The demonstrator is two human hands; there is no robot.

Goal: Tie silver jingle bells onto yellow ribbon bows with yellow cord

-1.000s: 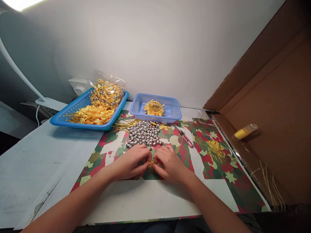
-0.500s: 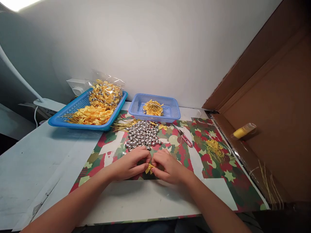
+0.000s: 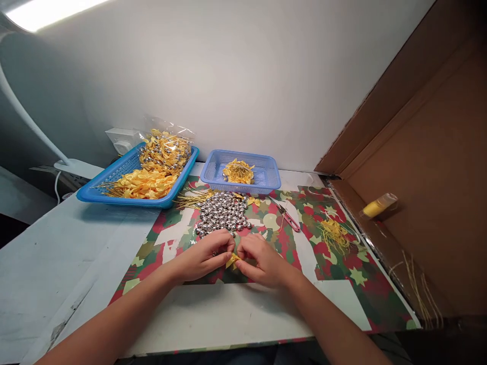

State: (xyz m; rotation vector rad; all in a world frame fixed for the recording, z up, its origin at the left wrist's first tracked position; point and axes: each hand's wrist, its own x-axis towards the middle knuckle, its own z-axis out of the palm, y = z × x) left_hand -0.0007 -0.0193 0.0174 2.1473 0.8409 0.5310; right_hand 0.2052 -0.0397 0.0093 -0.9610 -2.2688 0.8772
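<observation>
White table [image 3: 68, 253] bears blue basket [image 3: 152, 203] and patterned sheet [image 3: 291, 248].

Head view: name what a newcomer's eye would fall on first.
Probably the heap of shiny silver beads on the patterned sheet, at the centre. Just nearer the viewer, the left hand and right hand pinch a small yellow bow. Beyond to the left, a blue basket holds piles of yellow ribbon.

Curled fingers of the left hand [image 3: 207, 257] and right hand [image 3: 262, 259] hide part of the small yellow bow [image 3: 232, 261], its knot too small to make out. The near edge cuts off both forearms [image 3: 127, 315]; the lamp [image 3: 57, 11] at left and cardboard panel [image 3: 429, 121] at right also run out of view.
</observation>
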